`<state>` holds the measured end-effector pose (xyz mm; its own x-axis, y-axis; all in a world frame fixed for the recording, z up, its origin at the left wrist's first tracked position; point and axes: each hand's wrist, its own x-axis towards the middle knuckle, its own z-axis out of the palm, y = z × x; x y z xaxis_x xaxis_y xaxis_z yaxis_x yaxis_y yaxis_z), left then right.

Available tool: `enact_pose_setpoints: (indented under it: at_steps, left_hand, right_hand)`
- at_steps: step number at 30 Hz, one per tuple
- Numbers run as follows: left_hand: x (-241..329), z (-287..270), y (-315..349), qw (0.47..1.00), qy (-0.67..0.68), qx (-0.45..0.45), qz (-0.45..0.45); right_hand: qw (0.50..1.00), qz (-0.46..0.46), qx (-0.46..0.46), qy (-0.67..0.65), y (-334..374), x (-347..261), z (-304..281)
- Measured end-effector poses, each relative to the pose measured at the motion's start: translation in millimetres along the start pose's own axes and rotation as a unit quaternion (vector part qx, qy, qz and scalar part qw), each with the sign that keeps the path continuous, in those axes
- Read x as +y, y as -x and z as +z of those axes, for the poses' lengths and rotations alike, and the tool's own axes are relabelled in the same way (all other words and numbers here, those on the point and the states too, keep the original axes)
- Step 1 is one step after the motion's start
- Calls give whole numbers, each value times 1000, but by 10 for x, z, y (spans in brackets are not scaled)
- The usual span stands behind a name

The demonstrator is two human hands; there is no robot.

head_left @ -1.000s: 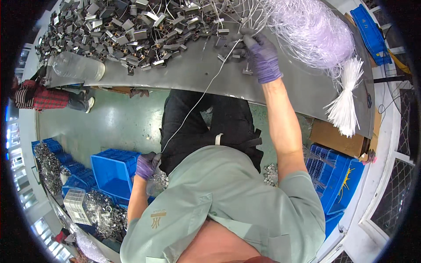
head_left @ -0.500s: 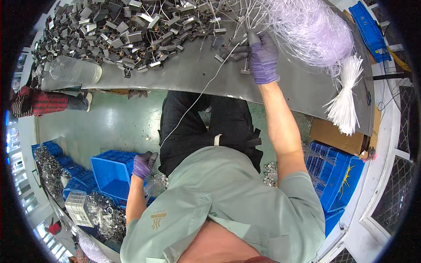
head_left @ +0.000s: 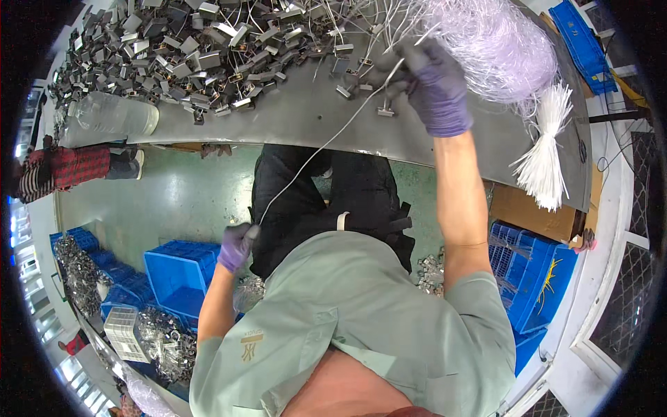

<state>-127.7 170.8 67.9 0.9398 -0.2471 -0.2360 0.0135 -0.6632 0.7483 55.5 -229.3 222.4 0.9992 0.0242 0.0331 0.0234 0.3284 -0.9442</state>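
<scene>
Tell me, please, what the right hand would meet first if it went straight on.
Likely the loose white wires just ahead of the right hand, though depth is hard to judge.

I face a grey worktable across the upper frame. At centre left, the green floor reflects light. White-framed mesh panels line the right edge; bright panes line the lower left.

Gold emblem on green shirt — lettering too small to read.
</scene>
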Motion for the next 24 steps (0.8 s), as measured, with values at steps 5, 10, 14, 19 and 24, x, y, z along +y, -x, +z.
enact_pose_setpoints:
  at_steps: [5, 10, 14, 19, 24]
  left_hand:
    - [556, 147, -457, 994, 107, -24, 5]
    - [884, 228, -737, 984, 152, -38, 82]
    - [1222, 312, -951, 975, 212, -63, 22]
    - [1413, 394, -1092, 967, 222, -102, -78]
    - [1433, 256, -1171, 905, 368, -214, -3]
  right_hand:
    - [996, -84, -20, 6, 32, -282, -123]
    - [1000, -18, -16, 10, 113, 36, -152]
    - [995, 81, -41, 41, 376, 607, 13]
    - [950, 182, -147, 206, 432, 788, 39]
    - [967, 127, -102, 195, 343, 566, -79]
